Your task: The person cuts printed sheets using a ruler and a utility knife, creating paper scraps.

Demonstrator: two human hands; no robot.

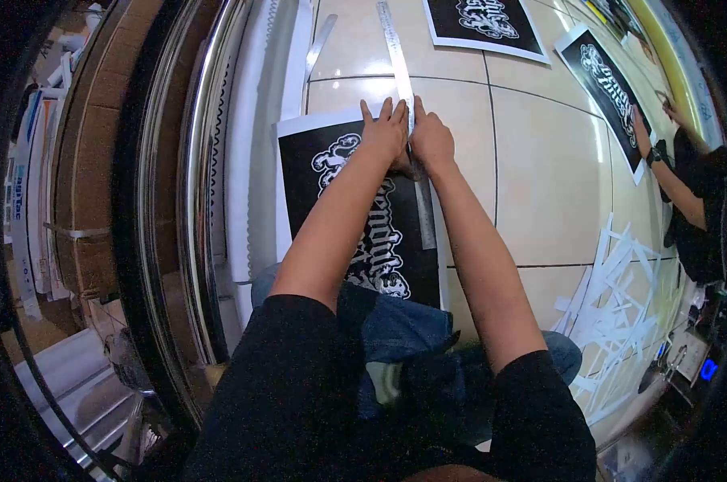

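A black sheet (303, 189) with white gothic-style lettering and a white border lies on the tiled floor in front of my knees. Along its right side runs a long metal ruler (426, 213), which extends past the sheet's far edge. My left hand (386, 132) presses on the sheet and ruler with its fingers spread. Close beside it, my right hand (432, 138) is closed at the ruler's right edge, its index finger pointing forward. Whatever that hand grips is hidden beneath the fingers.
Another metal strip (321, 44) lies at the upper left. Similar black prints (492, 24) lie farther off; at one (612, 92), another person's hand (642, 135) rests. Thin white offcuts (620, 313) are heaped at right. Rolls and metal rails (207, 161) line the left.
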